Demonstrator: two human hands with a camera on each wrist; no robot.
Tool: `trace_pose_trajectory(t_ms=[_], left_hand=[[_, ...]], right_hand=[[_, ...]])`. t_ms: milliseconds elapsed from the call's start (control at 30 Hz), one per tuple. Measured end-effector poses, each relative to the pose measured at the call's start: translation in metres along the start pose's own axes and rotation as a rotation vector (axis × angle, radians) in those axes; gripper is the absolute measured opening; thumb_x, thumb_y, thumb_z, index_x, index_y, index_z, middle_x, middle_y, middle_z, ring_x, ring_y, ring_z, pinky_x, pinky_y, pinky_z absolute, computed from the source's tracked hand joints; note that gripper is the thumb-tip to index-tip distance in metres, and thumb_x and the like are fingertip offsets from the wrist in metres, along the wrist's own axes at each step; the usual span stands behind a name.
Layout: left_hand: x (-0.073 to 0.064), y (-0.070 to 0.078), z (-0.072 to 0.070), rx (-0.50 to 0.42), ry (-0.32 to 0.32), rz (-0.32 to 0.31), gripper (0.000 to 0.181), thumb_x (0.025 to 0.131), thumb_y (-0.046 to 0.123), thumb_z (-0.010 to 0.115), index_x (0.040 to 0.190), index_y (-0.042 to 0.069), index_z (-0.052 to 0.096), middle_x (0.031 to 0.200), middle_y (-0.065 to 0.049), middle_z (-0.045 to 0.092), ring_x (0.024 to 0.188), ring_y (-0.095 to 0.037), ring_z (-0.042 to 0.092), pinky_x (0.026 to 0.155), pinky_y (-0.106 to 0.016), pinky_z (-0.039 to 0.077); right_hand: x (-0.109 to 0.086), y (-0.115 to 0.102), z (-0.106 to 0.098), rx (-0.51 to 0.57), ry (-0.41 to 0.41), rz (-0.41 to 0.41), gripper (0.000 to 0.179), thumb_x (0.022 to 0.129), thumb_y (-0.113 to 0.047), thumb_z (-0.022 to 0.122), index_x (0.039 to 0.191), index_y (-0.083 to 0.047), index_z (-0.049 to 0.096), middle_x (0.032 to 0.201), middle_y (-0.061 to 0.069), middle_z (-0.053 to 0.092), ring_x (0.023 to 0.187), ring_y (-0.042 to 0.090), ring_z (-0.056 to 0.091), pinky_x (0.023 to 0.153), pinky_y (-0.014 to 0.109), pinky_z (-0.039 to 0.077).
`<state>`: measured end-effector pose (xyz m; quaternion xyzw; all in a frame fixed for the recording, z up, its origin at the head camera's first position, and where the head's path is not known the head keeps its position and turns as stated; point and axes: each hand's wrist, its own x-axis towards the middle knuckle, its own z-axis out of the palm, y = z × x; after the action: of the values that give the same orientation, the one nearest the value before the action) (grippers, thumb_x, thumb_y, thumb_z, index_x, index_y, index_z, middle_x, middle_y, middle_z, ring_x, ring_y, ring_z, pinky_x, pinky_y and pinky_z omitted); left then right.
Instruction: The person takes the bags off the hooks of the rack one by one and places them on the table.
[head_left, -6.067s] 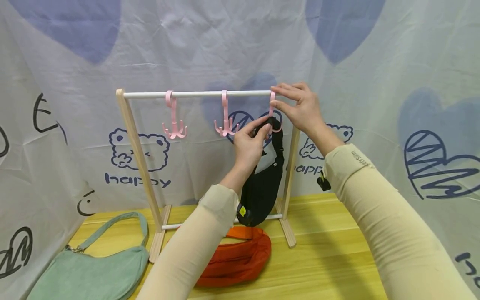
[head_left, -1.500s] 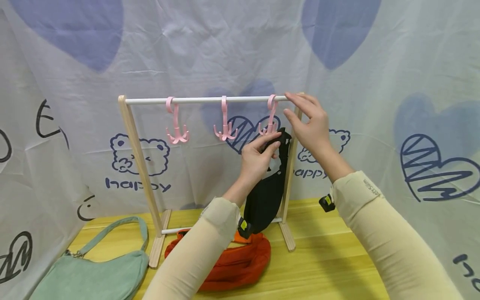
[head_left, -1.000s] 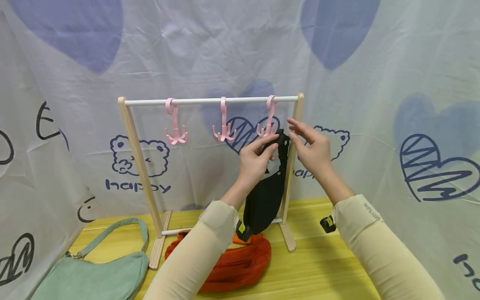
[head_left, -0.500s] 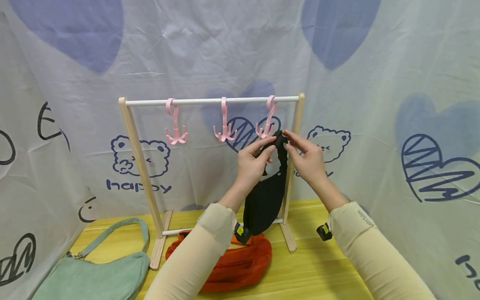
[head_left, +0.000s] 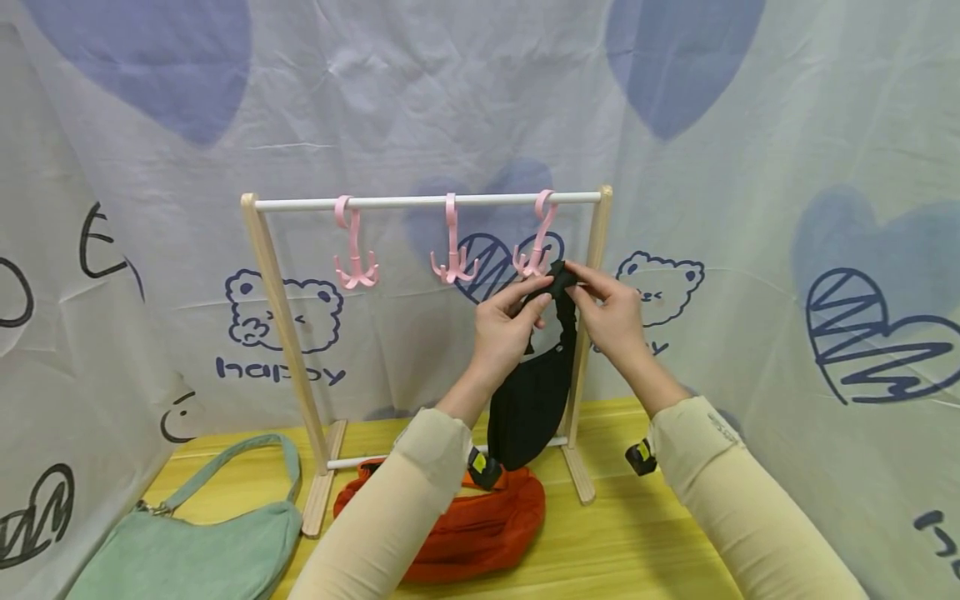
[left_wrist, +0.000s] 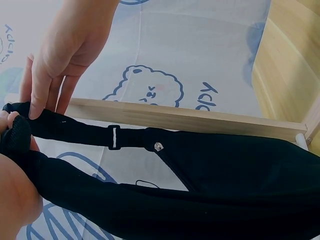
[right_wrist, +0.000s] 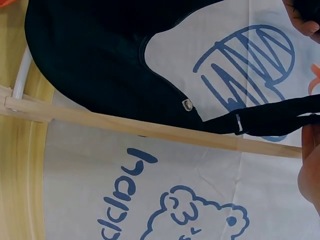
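Observation:
A black shoulder bag (head_left: 529, 408) hangs by its strap from both hands, in front of the right end of a small rack. The left hand (head_left: 504, 332) pinches the top of the strap (left_wrist: 60, 127) between thumb and fingers. From the other side, the right hand (head_left: 617, 315) pinches the same strap top with thumb and fingertips. Just above and left of the fingertips, the right pink hook (head_left: 537, 242) hangs tilted from the white bar. A buckle (right_wrist: 239, 124) and a round stud (right_wrist: 187, 104) show on the bag's strap side.
The wooden rack's white bar (head_left: 397, 202) also carries a left pink hook (head_left: 356, 258) and a middle pink hook (head_left: 452, 250). A red bag (head_left: 487, 533) lies under the left forearm. At the table's left lies a green handbag (head_left: 202, 542).
The right hand has come down from the bar and the right hook to the strap top and now pinches it. The black bag has dropped slightly below the hook; the left hand keeps holding it.

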<state>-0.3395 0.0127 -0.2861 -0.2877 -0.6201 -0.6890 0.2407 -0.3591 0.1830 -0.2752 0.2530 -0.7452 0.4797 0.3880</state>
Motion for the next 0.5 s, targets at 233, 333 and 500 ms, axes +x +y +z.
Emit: trace_pose_trajectory(t_ms=[233,333,500], left_hand=[[-0.0014,-0.0008,-0.0014,0.023,0.001,-0.007,0.026,0.098,0.007,0.072,0.124,0.007,0.077,0.085,-0.011,0.072,0.062,-0.016,0.063,0.049,-0.020,0.041],[-0.0016,-0.0009,-0.0018,0.027,0.009,-0.010,0.026,0.098,0.007,0.073,0.124,0.007,0.077,0.079,-0.008,0.071,0.060,-0.011,0.062,0.049,-0.020,0.041],[-0.0007,0.0003,-0.0021,0.029,0.012,-0.007,0.026,0.098,0.007,0.073,0.124,0.007,0.077,0.075,-0.006,0.069,0.060,-0.010,0.062,0.047,-0.021,0.039]], right_hand=[[-0.0001,-0.0018,0.0027,0.020,0.039,0.021,0.029,0.097,0.007,0.067,0.123,0.000,0.076,0.119,0.020,0.074,0.102,0.037,0.075,0.083,0.007,0.052],[-0.0006,-0.0030,0.0030,0.015,0.054,0.018,0.025,0.096,0.007,0.067,0.119,0.001,0.077,0.116,0.020,0.075,0.099,0.036,0.075,0.081,0.008,0.052],[-0.0019,-0.0017,0.0034,0.011,0.077,-0.002,0.023,0.095,0.010,0.064,0.114,0.003,0.077,0.111,0.019,0.076,0.100,0.031,0.074,0.083,0.011,0.055]])
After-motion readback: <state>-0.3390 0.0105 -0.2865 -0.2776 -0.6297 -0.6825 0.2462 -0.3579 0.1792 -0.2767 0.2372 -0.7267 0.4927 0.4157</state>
